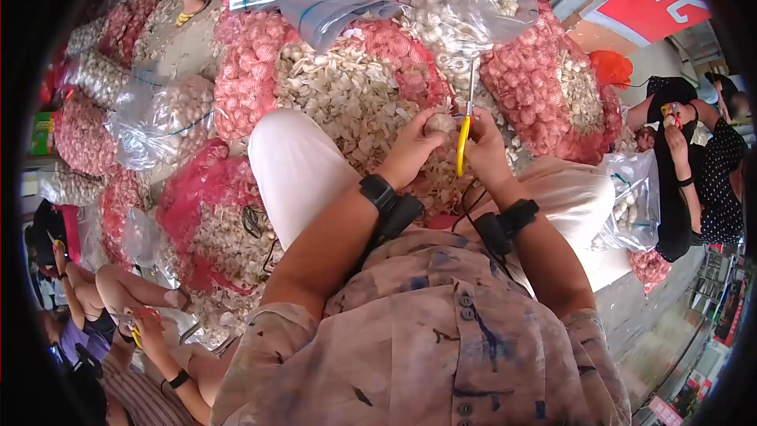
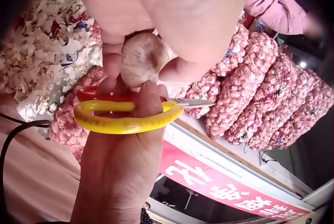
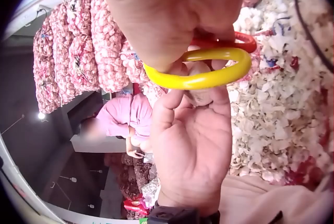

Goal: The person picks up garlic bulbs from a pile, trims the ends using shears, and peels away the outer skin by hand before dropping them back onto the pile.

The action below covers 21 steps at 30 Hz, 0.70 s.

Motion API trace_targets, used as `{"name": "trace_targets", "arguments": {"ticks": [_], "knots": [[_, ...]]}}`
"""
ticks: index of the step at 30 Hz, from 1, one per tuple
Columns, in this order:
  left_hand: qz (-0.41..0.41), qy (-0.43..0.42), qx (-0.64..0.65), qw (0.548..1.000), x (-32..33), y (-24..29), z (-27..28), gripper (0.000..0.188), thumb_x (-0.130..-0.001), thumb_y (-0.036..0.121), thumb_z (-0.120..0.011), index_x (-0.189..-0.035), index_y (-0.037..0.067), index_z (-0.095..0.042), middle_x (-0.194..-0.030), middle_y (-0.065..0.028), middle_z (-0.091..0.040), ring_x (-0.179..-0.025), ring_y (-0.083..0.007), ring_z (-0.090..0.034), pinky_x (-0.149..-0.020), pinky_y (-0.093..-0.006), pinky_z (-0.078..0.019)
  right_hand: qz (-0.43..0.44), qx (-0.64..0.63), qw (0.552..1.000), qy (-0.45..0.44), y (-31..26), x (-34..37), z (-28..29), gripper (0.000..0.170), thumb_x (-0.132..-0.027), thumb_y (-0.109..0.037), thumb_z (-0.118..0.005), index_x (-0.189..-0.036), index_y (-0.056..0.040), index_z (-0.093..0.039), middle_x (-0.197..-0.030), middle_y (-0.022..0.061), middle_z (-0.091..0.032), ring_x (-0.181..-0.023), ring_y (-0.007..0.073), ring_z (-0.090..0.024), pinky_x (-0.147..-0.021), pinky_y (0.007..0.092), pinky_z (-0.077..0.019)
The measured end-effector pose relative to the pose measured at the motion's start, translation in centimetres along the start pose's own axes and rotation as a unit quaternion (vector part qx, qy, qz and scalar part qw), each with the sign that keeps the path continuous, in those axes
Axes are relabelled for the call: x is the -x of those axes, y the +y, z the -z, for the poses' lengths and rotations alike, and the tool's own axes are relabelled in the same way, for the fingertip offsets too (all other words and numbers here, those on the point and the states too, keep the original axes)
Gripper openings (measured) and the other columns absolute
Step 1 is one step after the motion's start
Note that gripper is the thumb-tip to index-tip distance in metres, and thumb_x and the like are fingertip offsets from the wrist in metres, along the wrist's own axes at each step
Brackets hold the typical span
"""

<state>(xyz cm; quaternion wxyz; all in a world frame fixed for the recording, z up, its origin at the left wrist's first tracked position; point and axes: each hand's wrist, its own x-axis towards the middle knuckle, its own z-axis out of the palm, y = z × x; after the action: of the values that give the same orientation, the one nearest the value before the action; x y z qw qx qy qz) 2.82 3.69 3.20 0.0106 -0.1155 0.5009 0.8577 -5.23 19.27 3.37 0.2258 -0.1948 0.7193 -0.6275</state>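
A whitish garlic bulb point(image 1: 441, 123) point(image 2: 142, 60) is pinched between the thumb and fingers of my left hand point(image 1: 413, 147) point(image 2: 167, 15) point(image 3: 192, 143). My right hand point(image 1: 487, 151) point(image 2: 122, 161) point(image 3: 177, 15) grips scissors with one yellow handle point(image 1: 462, 146) point(image 2: 122, 125) point(image 3: 209, 82) and one red handle point(image 2: 104, 94) point(image 3: 245, 42). In the head view the blades point(image 1: 471, 83) point away from my body. Both hands meet at the bulb, and the right fingertips touch or nearly touch it. In the right wrist view the bulb is partly hidden behind the yellow handle.
Loose peels and garlic point(image 1: 339, 95) lie in a pink net bag in front of me. Full net bags point(image 1: 251, 71) stand around, with clear plastic point(image 1: 493, 0) over white bulbs. Other people sit at the left and right, one holding scissors point(image 1: 136, 337).
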Motion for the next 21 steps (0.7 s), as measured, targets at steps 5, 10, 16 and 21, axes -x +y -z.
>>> {"name": "trace_targets", "arguments": {"ticks": [5, 10, 16, 21], "knots": [[-0.01, 0.003, -0.126, 0.992, 0.0, -0.5, 0.4, 0.045, -0.092, 0.001, -0.049, -0.137, 0.003, -0.047, -0.117, -0.0071, -0.06, -0.098, -0.0154, -0.061, -0.076, -0.0293, -0.0542, 0.006, -0.034, 0.999, -0.014, -0.4, 0.4, -0.6, 0.044, -0.088, 0.001, -0.066, -0.127, -0.0062, -0.046, -0.102, 0.0063, -0.061, -0.084, 0.0134, -0.062, -0.067, 0.0278, -0.0563], [0.005, 0.0, -0.024, 1.0, -0.2, -1.0, 0.4, 0.038, -0.095, 0.003, -0.044, -0.133, 0.003, -0.05, -0.116, -0.0071, -0.062, -0.097, -0.0167, -0.063, -0.077, -0.0302, -0.0551, 0.003, -0.006, 1.0, -0.01, -0.1, 0.4, -0.5, 0.046, -0.088, 0.001, -0.067, -0.128, -0.0068, -0.046, -0.099, 0.0049, -0.059, -0.084, 0.0131, -0.061, -0.068, 0.0271, -0.0558], [0.027, -0.01, -0.057, 0.998, -0.4, -2.0, 1.0, 0.037, -0.097, 0.002, -0.037, -0.132, 0.001, -0.049, -0.117, -0.0088, -0.061, -0.101, -0.018, -0.062, -0.08, -0.0324, -0.0556, -0.018, -0.065, 0.998, 0.001, 0.9, 0.5, -0.3, 0.048, -0.086, 0.005, -0.063, -0.129, -0.0043, -0.045, -0.102, 0.0047, -0.06, -0.091, 0.0114, -0.057, -0.078, 0.0261, -0.0479], [-0.039, 0.012, -0.08, 0.996, 0.1, -1.3, -0.4, 0.04, -0.098, 0.002, -0.038, -0.138, 0.001, -0.045, -0.12, -0.0092, -0.059, -0.106, -0.0181, -0.059, -0.082, -0.0328, -0.0557, -0.016, -0.11, 0.994, -0.014, 1.1, 0.7, -0.2, 0.051, -0.086, 0.007, -0.059, -0.133, -0.0056, -0.042, -0.105, 0.0053, -0.06, -0.093, 0.0124, -0.058, -0.081, 0.027, -0.0487]]}}
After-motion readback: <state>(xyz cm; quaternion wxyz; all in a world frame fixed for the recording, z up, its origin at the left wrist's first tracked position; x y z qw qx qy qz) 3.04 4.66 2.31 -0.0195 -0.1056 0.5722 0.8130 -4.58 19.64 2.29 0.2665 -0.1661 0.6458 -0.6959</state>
